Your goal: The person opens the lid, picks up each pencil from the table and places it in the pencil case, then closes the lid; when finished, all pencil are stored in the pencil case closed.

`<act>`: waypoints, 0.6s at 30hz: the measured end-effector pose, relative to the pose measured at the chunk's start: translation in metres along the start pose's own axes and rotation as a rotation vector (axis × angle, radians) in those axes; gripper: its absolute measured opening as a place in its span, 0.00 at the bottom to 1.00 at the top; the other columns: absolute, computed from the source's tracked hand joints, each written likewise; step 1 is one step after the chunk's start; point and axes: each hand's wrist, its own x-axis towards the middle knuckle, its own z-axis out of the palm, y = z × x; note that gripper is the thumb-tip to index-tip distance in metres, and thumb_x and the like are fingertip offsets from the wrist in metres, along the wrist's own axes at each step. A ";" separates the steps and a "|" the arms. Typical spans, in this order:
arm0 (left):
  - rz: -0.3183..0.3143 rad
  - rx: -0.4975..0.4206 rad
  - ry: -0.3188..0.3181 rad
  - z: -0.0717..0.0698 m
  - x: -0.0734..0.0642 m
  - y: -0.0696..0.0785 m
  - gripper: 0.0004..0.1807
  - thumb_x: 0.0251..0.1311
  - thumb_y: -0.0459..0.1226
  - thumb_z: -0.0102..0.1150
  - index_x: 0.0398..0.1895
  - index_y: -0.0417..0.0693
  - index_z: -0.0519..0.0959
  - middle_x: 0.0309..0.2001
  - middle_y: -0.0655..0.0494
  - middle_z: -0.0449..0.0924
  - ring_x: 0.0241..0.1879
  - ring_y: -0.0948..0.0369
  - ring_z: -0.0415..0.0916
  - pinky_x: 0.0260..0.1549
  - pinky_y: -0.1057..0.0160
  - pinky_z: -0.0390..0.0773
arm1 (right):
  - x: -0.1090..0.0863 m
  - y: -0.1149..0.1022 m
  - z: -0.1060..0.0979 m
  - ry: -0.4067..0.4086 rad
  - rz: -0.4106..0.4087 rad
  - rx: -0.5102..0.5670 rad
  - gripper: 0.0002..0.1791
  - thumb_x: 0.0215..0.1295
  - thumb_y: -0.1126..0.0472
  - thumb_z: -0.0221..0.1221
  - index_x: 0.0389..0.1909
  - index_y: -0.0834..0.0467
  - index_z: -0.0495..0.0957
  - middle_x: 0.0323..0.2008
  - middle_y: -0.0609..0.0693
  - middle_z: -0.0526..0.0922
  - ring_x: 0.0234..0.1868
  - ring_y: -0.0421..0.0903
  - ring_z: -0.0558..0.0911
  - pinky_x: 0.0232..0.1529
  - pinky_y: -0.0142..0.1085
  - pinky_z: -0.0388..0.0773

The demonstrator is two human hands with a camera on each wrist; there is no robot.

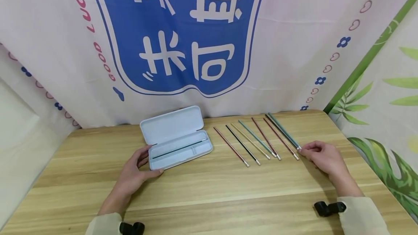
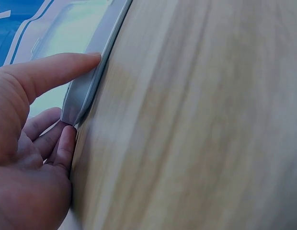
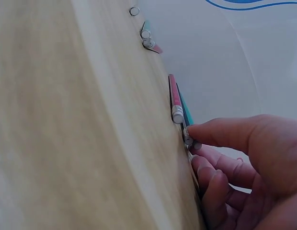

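An opened pale blue pencil case (image 1: 181, 160) lies on the table with its lid (image 1: 173, 124) tipped back. One dark green pencil (image 1: 179, 149) rests inside. My left hand (image 1: 132, 171) grips the case's left end, thumb (image 2: 74, 67) along the front edge and fingers curled round the side. At the right end of a row of pencils, my right hand (image 1: 323, 157) pinches the eraser ends of a green pencil (image 1: 283, 130) and a dark one beside it. In the right wrist view, the thumb (image 3: 220, 132) presses on those ends, with the other fingers bent beneath.
Several pencils lie slanted between case and right hand, among them a red pencil (image 1: 231, 146), a black pencil (image 1: 242, 144), a yellow pencil (image 1: 250, 141) and a teal pencil (image 1: 257, 137). A printed cloth (image 1: 290, 46) hangs along the back edge of the wooden table (image 1: 209, 198).
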 end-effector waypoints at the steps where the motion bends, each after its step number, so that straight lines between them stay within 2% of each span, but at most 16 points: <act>1: 0.001 0.002 0.000 0.000 0.000 0.000 0.59 0.59 0.42 0.81 0.88 0.49 0.52 0.82 0.39 0.60 0.80 0.42 0.61 0.77 0.44 0.64 | 0.000 0.000 0.000 0.001 -0.001 0.000 0.24 0.73 0.45 0.66 0.53 0.63 0.84 0.34 0.47 0.85 0.30 0.41 0.78 0.28 0.35 0.78; 4: 0.000 0.003 0.004 0.000 -0.001 0.000 0.59 0.59 0.42 0.81 0.88 0.49 0.52 0.82 0.40 0.60 0.80 0.42 0.62 0.76 0.47 0.64 | 0.000 0.000 0.001 0.009 -0.003 -0.011 0.24 0.73 0.45 0.66 0.53 0.63 0.85 0.36 0.49 0.86 0.31 0.42 0.78 0.29 0.35 0.77; 9: 0.005 -0.003 0.007 0.000 -0.001 0.000 0.60 0.58 0.40 0.82 0.87 0.48 0.52 0.82 0.38 0.60 0.80 0.41 0.61 0.78 0.42 0.62 | 0.001 -0.003 0.001 0.014 0.004 -0.022 0.24 0.74 0.45 0.65 0.53 0.62 0.85 0.44 0.55 0.87 0.37 0.46 0.78 0.33 0.35 0.75; 12: 0.007 0.006 0.008 0.000 0.000 0.000 0.59 0.58 0.41 0.82 0.87 0.48 0.53 0.81 0.39 0.61 0.80 0.41 0.62 0.78 0.43 0.63 | 0.000 -0.003 0.001 0.015 0.007 -0.020 0.24 0.74 0.45 0.65 0.53 0.62 0.85 0.44 0.55 0.87 0.38 0.46 0.78 0.33 0.35 0.75; 18: 0.006 0.011 0.007 0.000 0.001 -0.001 0.59 0.58 0.41 0.82 0.87 0.49 0.53 0.81 0.40 0.62 0.80 0.42 0.62 0.77 0.44 0.63 | 0.000 0.000 0.001 0.014 0.036 0.033 0.23 0.75 0.47 0.65 0.54 0.63 0.85 0.36 0.46 0.85 0.33 0.41 0.78 0.30 0.34 0.78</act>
